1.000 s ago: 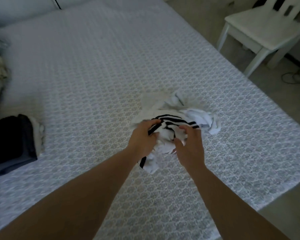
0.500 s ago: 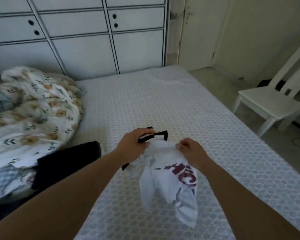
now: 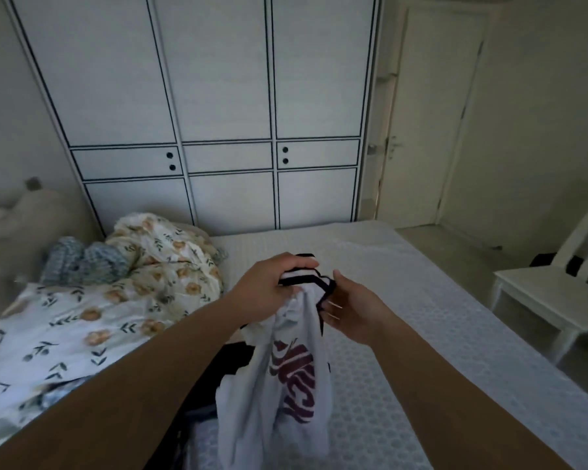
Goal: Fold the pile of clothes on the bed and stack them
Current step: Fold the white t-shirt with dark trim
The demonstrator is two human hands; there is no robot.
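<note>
Left hand (image 3: 272, 286) curled tight round the black-and-white striped collar of a white T-shirt (image 3: 282, 378) — firm grip, shirt hanging from it. Right hand (image 3: 348, 310) just beside, palm up, fingers loosely bent under the collar edge; thumb up and apart. It touches the trim, but whether it actually pinches it I cannot tell. Shirt hangs bunched and twisted in the air above the bed (image 3: 421, 334), dark red lettering facing the camera, lower hem low in view.

Step, as I judge it: picking up and orienting one garment, not yet spread — folding proper not begun on this piece. Next move calls for finding both shoulders, a hand at each, and shaking it open before laying it flat on the bare mattress.

Further out: dark garment (image 3: 235, 361) under the left forearm, floral duvet (image 3: 123, 300) heaped left, wardrobe (image 3: 218, 113) behind, white chair (image 3: 550, 296) right.
</note>
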